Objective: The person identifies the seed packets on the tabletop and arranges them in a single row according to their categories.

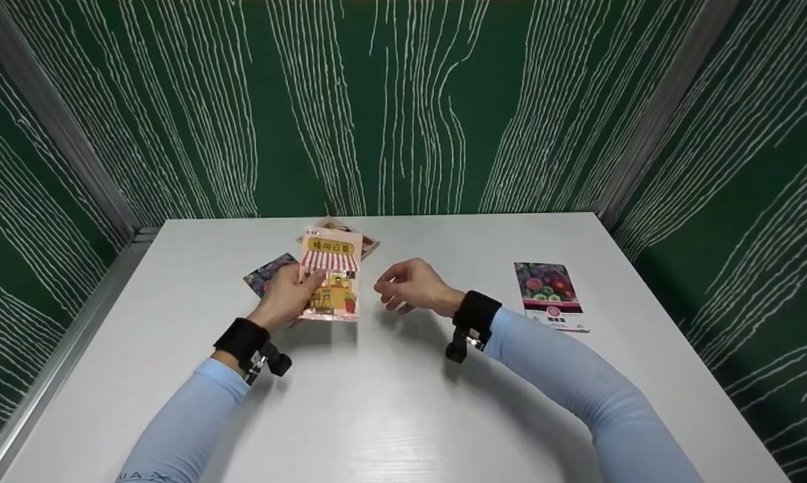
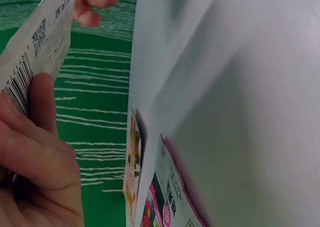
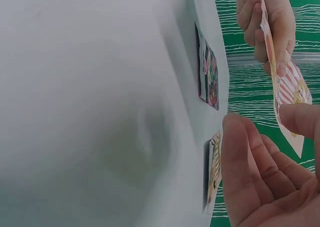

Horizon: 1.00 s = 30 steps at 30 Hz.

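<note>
My left hand (image 1: 289,294) grips a pink seed packet (image 1: 336,295) by its left side, thumb across the front. The packet stands raised above the table, showing a red-and-white striped awning and a yellow title panel. Its back, with a barcode and a QR code, faces the left wrist view, where the curled fingers (image 2: 35,152) press on it. To the right of the packet my right hand (image 1: 416,287) hovers with fingers loosely bent and nothing in them. In the right wrist view its thumb (image 3: 300,119) overlaps the packet's lower part.
On the white table (image 1: 390,402), a dark floral packet (image 1: 263,274) lies partly behind the left hand. Another packet (image 1: 371,244) shows behind the held one near the back edge. A third flower packet (image 1: 551,295) lies at the right. Green walls with white lines (image 1: 416,121) enclose the table.
</note>
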Each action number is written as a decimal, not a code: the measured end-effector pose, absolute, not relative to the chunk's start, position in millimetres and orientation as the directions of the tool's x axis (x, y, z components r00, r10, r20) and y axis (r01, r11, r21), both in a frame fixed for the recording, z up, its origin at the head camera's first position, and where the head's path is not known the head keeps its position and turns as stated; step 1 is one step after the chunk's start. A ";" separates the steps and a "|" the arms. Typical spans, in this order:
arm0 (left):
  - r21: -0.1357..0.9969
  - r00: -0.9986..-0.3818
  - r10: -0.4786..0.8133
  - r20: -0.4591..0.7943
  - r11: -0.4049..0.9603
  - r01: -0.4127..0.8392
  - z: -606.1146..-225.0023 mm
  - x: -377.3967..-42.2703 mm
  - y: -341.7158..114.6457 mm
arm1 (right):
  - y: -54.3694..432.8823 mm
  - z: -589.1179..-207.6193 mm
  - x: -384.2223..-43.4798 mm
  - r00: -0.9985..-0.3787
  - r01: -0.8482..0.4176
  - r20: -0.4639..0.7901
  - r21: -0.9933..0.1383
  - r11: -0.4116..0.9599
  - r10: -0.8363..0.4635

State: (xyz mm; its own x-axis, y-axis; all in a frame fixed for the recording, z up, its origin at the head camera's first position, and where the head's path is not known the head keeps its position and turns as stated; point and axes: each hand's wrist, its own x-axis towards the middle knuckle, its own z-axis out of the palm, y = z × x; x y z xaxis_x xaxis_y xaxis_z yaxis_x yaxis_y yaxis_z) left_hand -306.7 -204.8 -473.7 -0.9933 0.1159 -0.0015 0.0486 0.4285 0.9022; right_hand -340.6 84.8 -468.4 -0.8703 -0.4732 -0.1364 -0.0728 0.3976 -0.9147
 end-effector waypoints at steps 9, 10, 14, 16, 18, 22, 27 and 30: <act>0.890 -0.969 0.248 -0.021 0.447 0.095 -484.8 -284.6 -218.2 | 74.7 -483.3 -328.3 -0.826 -0.028 -0.210 -0.911 0.411 -0.522; 0.895 -0.964 0.264 -0.030 0.437 0.092 -486.0 -282.1 -220.5 | 73.4 -485.0 -327.0 -0.817 -0.016 -0.221 -0.914 0.405 -0.532; 0.913 -0.935 0.343 -0.084 0.402 0.066 -489.1 -273.5 -231.1 | 68.6 -490.4 -323.0 -0.794 0.033 -0.250 -0.928 0.372 -0.554; 0.915 -0.921 0.370 -0.121 0.401 0.040 -490.0 -269.8 -236.4 | 65.6 -492.0 -321.1 -0.787 0.065 -0.264 -0.934 0.351 -0.558; 0.915 -0.912 0.381 -0.151 0.403 0.017 -490.7 -266.5 -241.4 | 61.3 -494.2 -319.2 -0.779 0.095 -0.275 -0.940 0.328 -0.564; 0.929 -0.898 0.387 -0.208 0.365 -0.058 -493.4 -260.6 -248.2 | 47.2 -499.6 -311.9 -0.754 0.165 -0.302 -0.947 0.277 -0.583; 0.938 -0.875 0.418 -0.244 0.332 -0.103 -500.1 -254.5 -252.2 | 26.5 -507.7 -300.3 -0.756 0.210 -0.294 -0.955 0.209 -0.584; 0.927 -0.875 0.406 -0.264 0.358 -0.114 -498.9 -249.5 -255.6 | 18.6 -510.9 -295.0 -0.771 0.205 -0.292 -0.955 0.214 -0.566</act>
